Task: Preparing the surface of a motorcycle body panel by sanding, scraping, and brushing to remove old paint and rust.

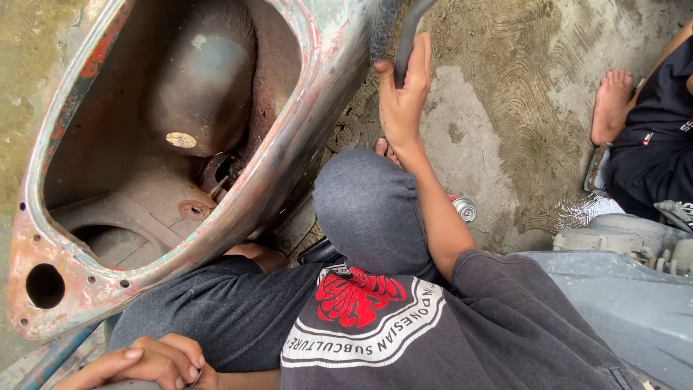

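Note:
A rusty scooter body shell [303,137] with worn red and green paint leans across my lap, its hollow inside facing me. My right hand [401,97] is raised beside the shell's right rim and is closed around the black handle [408,36] of a brush. The brush's dark bristles [382,22] touch the rim near the top of the view. My left hand [148,361] sits at the bottom left below the shell, fingers curled over a grey part that the frame edge cuts off. My grey-clad knee [368,209] is between the two hands.
A small spray can [464,208] lies on the wet concrete floor [505,144] by my right arm. Another person sits at the right, bare foot [612,105] out. Grey metal parts [635,242] and a grey panel [628,303] lie at right; a blue bar [54,355] at bottom left.

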